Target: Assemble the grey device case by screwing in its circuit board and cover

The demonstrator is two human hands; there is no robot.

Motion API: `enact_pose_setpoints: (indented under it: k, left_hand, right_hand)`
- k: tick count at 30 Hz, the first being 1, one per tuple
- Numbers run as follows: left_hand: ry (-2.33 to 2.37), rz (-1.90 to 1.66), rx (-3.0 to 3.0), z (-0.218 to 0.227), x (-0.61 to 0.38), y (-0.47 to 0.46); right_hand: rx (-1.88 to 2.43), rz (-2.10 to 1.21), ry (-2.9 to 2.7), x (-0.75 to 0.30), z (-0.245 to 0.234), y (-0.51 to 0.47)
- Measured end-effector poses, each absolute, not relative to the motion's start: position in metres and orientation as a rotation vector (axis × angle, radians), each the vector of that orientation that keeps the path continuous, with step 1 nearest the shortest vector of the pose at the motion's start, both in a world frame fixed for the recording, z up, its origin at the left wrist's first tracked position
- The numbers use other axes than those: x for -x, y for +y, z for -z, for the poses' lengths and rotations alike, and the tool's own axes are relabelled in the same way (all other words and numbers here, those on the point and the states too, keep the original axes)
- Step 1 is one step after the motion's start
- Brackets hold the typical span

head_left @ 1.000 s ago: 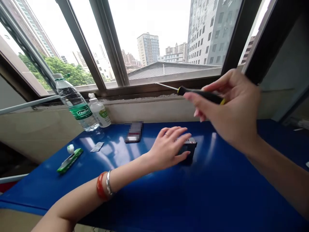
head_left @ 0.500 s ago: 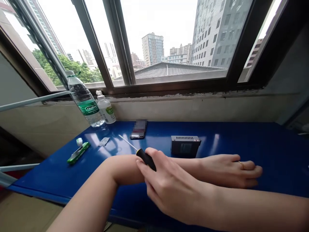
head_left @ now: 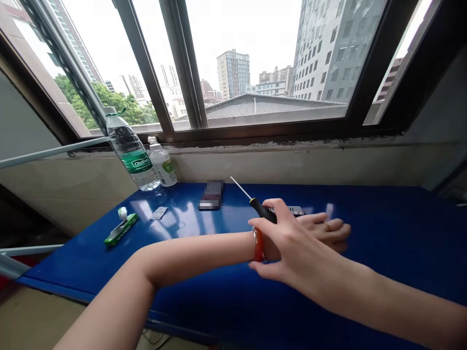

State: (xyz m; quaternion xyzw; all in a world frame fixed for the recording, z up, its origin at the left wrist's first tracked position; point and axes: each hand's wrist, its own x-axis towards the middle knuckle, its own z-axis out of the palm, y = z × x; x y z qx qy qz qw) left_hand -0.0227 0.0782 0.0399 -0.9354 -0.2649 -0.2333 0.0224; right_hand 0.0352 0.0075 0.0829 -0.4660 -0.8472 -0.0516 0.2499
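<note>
A screwdriver (head_left: 260, 208) with a black handle and a thin metal shaft is held in my right hand (head_left: 297, 248), its tip pointing up and to the left. That hand lies across my left wrist, with thumb and fingers at an orange-red bangle (head_left: 258, 245) worn there. My left hand (head_left: 328, 229), with a ring on one finger, is stretched out to the right, fingers extended and nothing seen in it. Behind the hands is a grey slotted box (head_left: 294, 210), mostly hidden by them.
On the blue table (head_left: 204, 301) lie a blurred-out phone (head_left: 211, 195), a small white packet (head_left: 159, 213), a green open carton (head_left: 121, 230) and a white roll (head_left: 122, 213). A large water bottle (head_left: 134, 160) and a smaller white bottle (head_left: 163, 164) stand by the window wall.
My right hand has slid right along the left forearm to the wrist, carrying the screwdriver. My left hand has drawn back leftward, and the bangle has come into view.
</note>
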Motion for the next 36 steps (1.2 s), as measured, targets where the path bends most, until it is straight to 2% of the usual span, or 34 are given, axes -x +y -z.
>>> enact_pose_setpoints:
  k: [3, 6, 8, 11, 15, 20, 25, 36]
  left_hand:
    - [-0.682, 0.473, 2.925, -0.044, 0.050, 0.087]
    - [-0.570, 0.442, 2.922, -0.051, 0.069, 0.095]
    - [-0.543, 0.472, 2.877, -0.052, 0.079, 0.097]
    - [-0.770, 0.630, 2.857, -0.047, 0.089, 0.097]
    - [-1.193, 1.103, 2.923, -0.034, 0.096, 0.098]
    - [-1.609, 1.659, 3.145, -0.023, 0.095, 0.102]
    - [-1.923, 1.691, 3.312, -0.022, 0.093, 0.107]
    - [-2.049, 1.773, 3.315, -0.020, 0.094, 0.111]
  right_hand:
    - [1.280, -0.052, -2.295, -0.053, -0.098, 0.017]
    - [1.203, -0.150, -2.162, -0.069, -0.121, 0.031]
    - [1.164, -0.098, -2.077, -0.081, -0.140, 0.042]
    - [1.223, -0.017, -2.062, -0.102, -0.166, 0.059]
    - [1.362, -0.094, -2.034, -0.123, -0.186, 0.075]
    - [1.370, -0.211, -2.015, -0.126, -0.184, 0.084]
    - [1.327, -0.096, -1.966, -0.122, -0.178, 0.093]
    - [1.368, -0.116, -1.990, -0.122, -0.170, 0.106]
